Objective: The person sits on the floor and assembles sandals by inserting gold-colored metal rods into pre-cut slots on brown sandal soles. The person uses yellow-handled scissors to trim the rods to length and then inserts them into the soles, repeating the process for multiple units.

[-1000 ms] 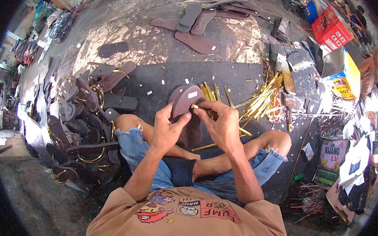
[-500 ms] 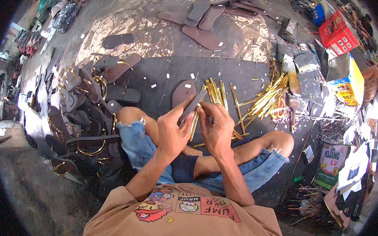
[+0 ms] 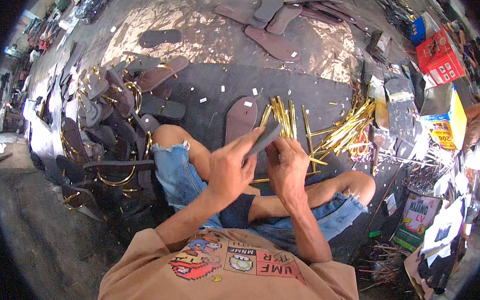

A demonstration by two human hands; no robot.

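My left hand [image 3: 231, 165] grips a dark grey sandal sole [image 3: 266, 138], held tilted above my crossed legs. Close against the sole's right side is my right hand [image 3: 289, 165], its fingers pinched together and curled toward the sole's edge. Whatever lies between those fingertips is hidden. On the dark mat just beyond my hands rests a brown sole [image 3: 241, 118] with a small white label on it. Shiny gold strips [image 3: 281, 115] lie in a row behind my right hand, and a larger loose pile of gold strips [image 3: 352, 126] spreads to the right.
Finished-looking sandals with gold straps [image 3: 124, 90] are heaped at my left. More brown soles [image 3: 272, 43] lie at the far middle, near a single dark sole [image 3: 160, 37]. To the right stand a red box [image 3: 441, 56], a yellow box [image 3: 445, 121] and a green-and-white tin [image 3: 416, 220].
The sole in my left hand has tipped further to the right. A gold bit visible earlier at my right fingertips is now hidden. The whole view has shifted slightly.
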